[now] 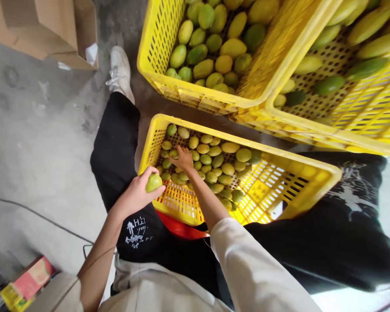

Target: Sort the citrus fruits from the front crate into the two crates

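My left hand (139,190) is closed around a yellow-green lemon (154,183), held just above the near left corner of the yellow plastic crate (279,167) between my legs. Inside that crate lie many green and yellow lemons (215,151), mostly in its left and middle part. My right hand (184,159) reaches down into the left part, its thumb and fingers about a small greenish lemon (173,154) among the others. The back of the hand partly hides the fingers.
Two more yellow crates stand beyond: one on the left (195,84) holding a pile of lemons, one on the right (331,128) holding fewer. A cardboard box (42,30) is at upper left. A black cable (42,216) crosses the concrete floor. Colourful boxes (32,277) lie at lower left.
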Demonstrator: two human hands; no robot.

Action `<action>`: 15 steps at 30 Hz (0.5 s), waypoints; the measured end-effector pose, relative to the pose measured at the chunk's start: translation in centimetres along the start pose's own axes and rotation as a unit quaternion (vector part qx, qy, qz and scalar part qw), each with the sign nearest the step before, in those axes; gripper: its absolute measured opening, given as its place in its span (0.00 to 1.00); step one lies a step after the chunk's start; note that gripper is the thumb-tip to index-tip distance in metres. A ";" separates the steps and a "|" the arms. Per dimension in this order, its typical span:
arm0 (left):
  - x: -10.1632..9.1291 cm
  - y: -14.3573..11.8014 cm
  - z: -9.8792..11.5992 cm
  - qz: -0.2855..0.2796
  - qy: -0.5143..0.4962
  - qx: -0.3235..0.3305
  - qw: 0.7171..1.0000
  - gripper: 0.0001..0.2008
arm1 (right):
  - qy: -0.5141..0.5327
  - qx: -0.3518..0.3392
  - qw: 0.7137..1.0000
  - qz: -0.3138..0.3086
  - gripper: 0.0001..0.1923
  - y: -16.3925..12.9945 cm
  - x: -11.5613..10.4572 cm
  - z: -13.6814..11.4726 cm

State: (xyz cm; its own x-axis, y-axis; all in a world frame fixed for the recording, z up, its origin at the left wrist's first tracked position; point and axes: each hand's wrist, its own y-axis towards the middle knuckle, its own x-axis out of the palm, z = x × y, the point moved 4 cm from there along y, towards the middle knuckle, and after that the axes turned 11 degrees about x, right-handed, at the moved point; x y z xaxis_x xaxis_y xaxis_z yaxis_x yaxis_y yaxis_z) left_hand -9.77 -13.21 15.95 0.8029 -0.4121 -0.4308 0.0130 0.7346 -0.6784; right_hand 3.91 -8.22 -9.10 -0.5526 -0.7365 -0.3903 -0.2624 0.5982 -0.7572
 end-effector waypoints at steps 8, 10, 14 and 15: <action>3.7 -2.0 -1.4 0.063 -0.147 0.028 0.987 0.15 | 0.442 0.094 0.889 -0.067 0.18 -7.0 -4.1 2.6; 4.3 -2.7 -1.2 0.084 -0.168 0.042 0.981 0.16 | 0.506 0.072 0.854 -0.096 0.19 -9.5 -5.4 2.3; 5.6 -3.9 -0.3 0.089 -0.211 0.092 0.969 0.19 | 0.539 0.027 0.836 -0.096 0.21 -15.0 -7.8 1.4; 6.1 -4.2 -0.1 0.086 -0.233 0.098 0.964 0.20 | 0.545 0.024 0.833 -0.093 0.21 -16.4 -8.0 1.3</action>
State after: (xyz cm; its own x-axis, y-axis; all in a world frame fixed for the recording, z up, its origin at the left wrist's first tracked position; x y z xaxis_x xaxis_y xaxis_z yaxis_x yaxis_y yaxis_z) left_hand -4.97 -18.83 16.09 0.9830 -0.0211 -0.1826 -0.0695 0.8769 -0.4757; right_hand 13.68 -12.51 5.74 -0.9027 -0.0747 0.4237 -0.4060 0.4740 -0.7813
